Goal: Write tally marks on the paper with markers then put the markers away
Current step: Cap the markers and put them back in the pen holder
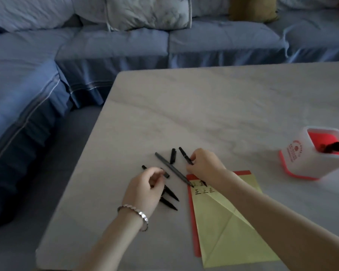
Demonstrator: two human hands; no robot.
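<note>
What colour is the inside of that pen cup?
Bright red inside the white pen cup, seen in the head view.

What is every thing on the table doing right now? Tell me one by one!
Left hand: closed on a black marker.
Right hand: pinching another black marker.
Grey marker: lying loose, uncapped, tip at the paper's corner.
Cap: lying loose, off its marker.
Two markers: lying by the left hand.
Yellow paper: flat, creased, tally marks at its top.
Holder: upright, something dark inside.
</note>
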